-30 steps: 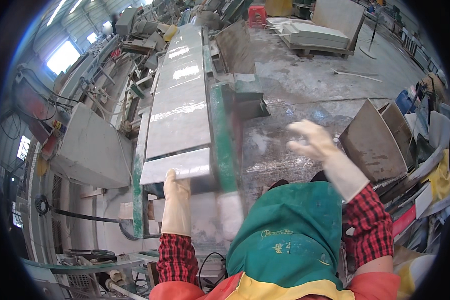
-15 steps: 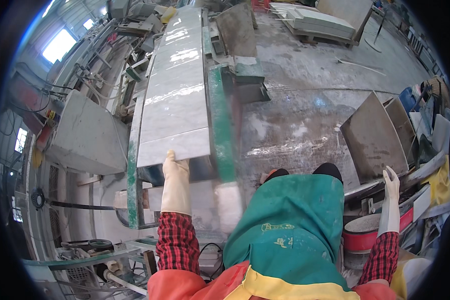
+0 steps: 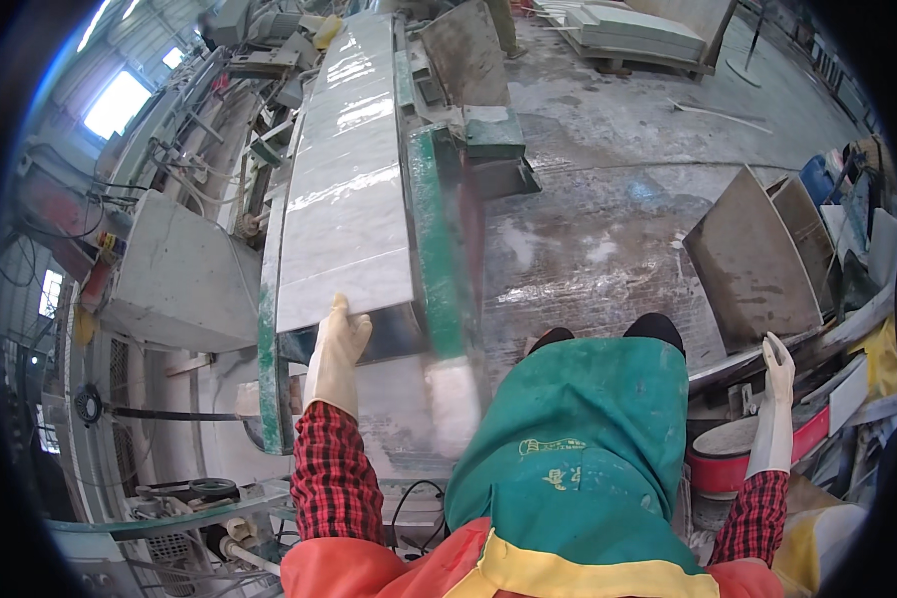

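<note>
My left hand (image 3: 338,339), in a pale rubber glove, is at the near end of a row of wet white marble slabs (image 3: 349,234). One digit lies over the top edge of the nearest slab and the others curl at its end face; their tips are partly hidden. The slabs lie along a conveyor bed with green side rails (image 3: 431,239). Away to the right, my gloved right hand (image 3: 778,374) has its fingers stretched out and holds nothing. It is beside the lower corner of a leaning brown-grey panel (image 3: 757,259), above a red-rimmed round tub (image 3: 718,466).
A pale box-shaped machine housing (image 3: 179,274) stands left of the conveyor. Wet floor (image 3: 598,239) lies to its right. Stacked white slabs (image 3: 633,35) rest on a pallet at the far right. Offcuts and a blue container (image 3: 815,177) crowd the right side. Another person's legs (image 3: 506,25) show at the top.
My left forearm has swung to the left, while the hand stays at the slab's end. The near slab edge sits slightly farther away. A person's legs have come into view at the top.
</note>
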{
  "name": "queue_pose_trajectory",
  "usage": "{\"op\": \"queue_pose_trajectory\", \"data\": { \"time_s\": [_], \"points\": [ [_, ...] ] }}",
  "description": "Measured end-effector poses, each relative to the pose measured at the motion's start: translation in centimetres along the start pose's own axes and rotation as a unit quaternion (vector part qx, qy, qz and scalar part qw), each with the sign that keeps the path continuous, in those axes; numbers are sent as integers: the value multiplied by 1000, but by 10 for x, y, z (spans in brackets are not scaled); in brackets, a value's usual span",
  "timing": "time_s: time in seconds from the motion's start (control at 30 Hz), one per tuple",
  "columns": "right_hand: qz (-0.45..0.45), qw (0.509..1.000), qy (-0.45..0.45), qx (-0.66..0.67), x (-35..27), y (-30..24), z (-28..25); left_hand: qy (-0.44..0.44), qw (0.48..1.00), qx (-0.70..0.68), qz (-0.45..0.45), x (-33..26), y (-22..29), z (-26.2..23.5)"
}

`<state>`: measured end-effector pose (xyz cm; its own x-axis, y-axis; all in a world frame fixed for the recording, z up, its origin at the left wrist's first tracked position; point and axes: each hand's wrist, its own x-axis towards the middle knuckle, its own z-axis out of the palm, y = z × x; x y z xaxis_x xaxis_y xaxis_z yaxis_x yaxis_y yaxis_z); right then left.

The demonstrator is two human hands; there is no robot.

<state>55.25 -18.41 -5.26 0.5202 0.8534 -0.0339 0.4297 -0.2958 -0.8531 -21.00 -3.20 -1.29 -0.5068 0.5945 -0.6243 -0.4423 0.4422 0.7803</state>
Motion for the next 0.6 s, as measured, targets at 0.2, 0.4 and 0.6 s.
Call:
{"op": "queue_pose_trajectory", "data": {
  "time_s": [0.2,0.4,0.6],
  "points": [
    [6,1000,-13,-6,5,-5,4,-34,998,46,-25,25,-2,-16],
    [2,1000,-25,-1,12,-5,15,-4,998,-34,-43,19,0,-4],
    [4,1000,-26,2,6,-11,17,-17,998,-41,-50,32,-4,-15]
  ]
}}
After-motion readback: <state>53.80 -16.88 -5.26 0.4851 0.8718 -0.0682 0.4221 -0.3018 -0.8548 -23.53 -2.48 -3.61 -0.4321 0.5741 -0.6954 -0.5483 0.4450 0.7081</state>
